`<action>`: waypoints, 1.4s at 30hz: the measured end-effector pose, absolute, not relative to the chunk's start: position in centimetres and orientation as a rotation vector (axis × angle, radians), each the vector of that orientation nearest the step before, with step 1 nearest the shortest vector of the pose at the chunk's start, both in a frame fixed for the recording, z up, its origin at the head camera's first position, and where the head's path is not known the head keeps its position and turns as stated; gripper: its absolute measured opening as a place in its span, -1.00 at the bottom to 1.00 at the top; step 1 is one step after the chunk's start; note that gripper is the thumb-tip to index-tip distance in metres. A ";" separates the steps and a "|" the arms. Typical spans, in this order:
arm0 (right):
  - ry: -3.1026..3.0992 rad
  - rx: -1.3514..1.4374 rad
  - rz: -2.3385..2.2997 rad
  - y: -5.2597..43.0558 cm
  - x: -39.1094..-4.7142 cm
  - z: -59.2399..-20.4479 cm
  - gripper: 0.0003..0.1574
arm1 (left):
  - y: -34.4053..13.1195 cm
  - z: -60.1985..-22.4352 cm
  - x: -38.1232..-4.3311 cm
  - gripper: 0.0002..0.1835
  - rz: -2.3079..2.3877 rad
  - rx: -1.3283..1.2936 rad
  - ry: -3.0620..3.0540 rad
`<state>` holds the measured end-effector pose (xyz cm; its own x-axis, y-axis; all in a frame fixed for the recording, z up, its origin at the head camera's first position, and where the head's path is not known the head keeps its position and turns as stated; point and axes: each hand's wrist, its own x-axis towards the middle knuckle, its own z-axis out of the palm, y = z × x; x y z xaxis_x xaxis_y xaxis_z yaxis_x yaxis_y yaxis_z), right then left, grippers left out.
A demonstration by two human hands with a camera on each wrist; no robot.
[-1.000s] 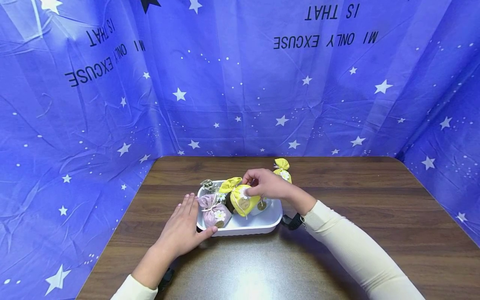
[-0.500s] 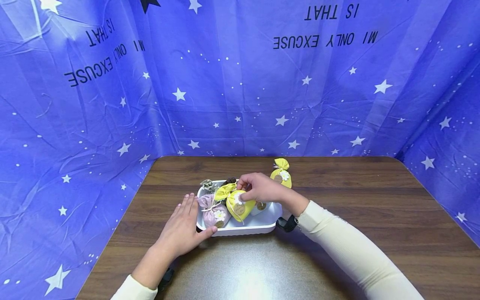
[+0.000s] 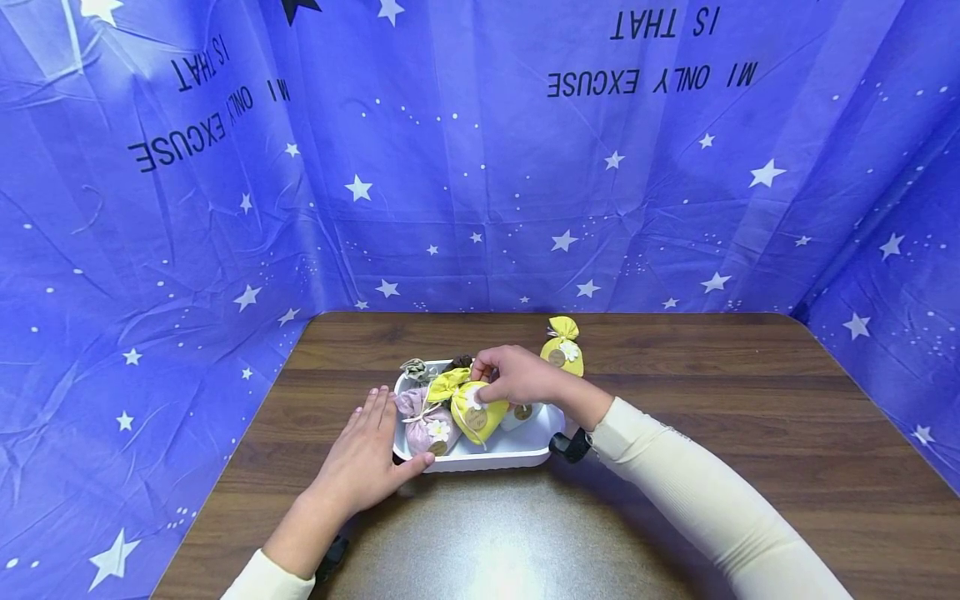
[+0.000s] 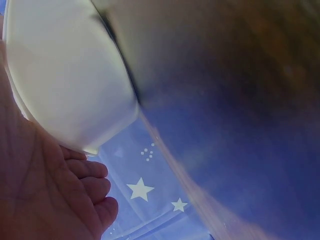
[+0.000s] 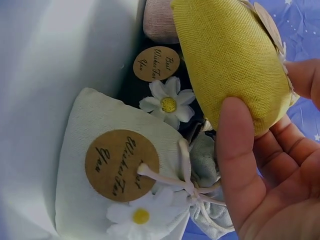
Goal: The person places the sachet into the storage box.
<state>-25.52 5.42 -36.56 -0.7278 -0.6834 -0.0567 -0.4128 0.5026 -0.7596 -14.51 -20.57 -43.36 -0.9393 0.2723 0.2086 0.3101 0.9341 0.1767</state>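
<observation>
My right hand (image 3: pixel 517 377) pinches a yellow drawstring sachet (image 3: pixel 480 421) between thumb and fingers, above the white tray (image 3: pixel 517 458). The right wrist view shows the thumb pressed on its yellow cloth (image 5: pixel 230 55). A pale sachet (image 5: pixel 107 150) with a round tag and a daisy lies in the tray below. My left hand (image 3: pixel 367 454) lies with straight fingers against the tray's left end, thumb along its front rim. Beside it, inside the tray, sits a pinkish-purple sachet (image 3: pixel 427 425). In the left wrist view the tray's white outer wall (image 4: pixel 70 75) is beside my palm.
A second yellow sachet (image 3: pixel 562 350) lies on the wooden table (image 3: pixel 712 400) behind the tray's right end. Tops of a grey-green sachet (image 3: pixel 415 369) and a dark brown one (image 3: pixel 461 362) show at the tray's back. A blue starry curtain (image 3: pixel 480 183) hangs behind the table.
My right hand has moved slightly left and lower with the yellow sachet, now against the pinkish-purple one. The dark brown top came into view. My left hand has stayed put.
</observation>
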 end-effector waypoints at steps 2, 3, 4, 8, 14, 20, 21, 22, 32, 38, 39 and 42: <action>2.403 -0.907 -1.068 5.4 -25.6 -36.5 -0.84 | -20.5 -43.4 -14.5 0.16 -0.307 -0.442 -2.911; 2.404 -0.907 -1.066 5.4 -25.6 -36.5 -0.83 | -20.5 -43.4 -14.5 0.16 -0.307 -0.442 -2.912; 2.409 -0.908 -1.060 5.4 -25.6 -36.5 -0.83 | -20.5 -43.4 -14.5 0.16 -0.307 -0.442 -2.912; 2.416 -0.894 -1.037 5.4 -25.7 -36.5 -0.83 | -20.5 -43.3 -14.5 0.17 -0.307 -0.442 -2.913; 2.437 -0.914 -0.999 5.0 -25.7 -36.2 -0.82 | -20.5 -43.3 -14.4 0.16 -0.312 -0.438 -2.913; 2.455 -0.918 -0.970 4.5 -25.8 -36.0 -0.80 | -20.6 -43.3 -14.4 0.16 -0.302 -0.439 -2.917; 2.449 -0.910 -0.973 4.4 -25.8 -36.0 -0.80 | -20.6 -43.3 -14.4 0.16 -0.303 -0.439 -2.918; 2.442 -0.901 -0.973 4.3 -25.8 -36.0 -0.79 | -20.6 -43.3 -14.4 0.16 -0.302 -0.440 -2.917; 2.456 -0.834 -0.909 3.5 -25.6 -36.3 -0.78 | -20.5 -43.3 -14.6 0.16 -0.301 -0.449 -2.909; 2.439 -0.833 -0.880 3.5 -25.4 -36.1 -0.76 | -20.5 -43.2 -14.6 0.16 -0.311 -0.447 -2.918; 2.425 -0.835 -0.873 3.5 -25.3 -36.1 -0.75 | -20.5 -43.2 -14.5 0.16 -0.313 -0.447 -2.918; 2.377 -0.847 -0.838 3.6 -25.3 -36.2 -0.72 | -20.5 -43.3 -14.5 0.15 -0.316 -0.443 -2.917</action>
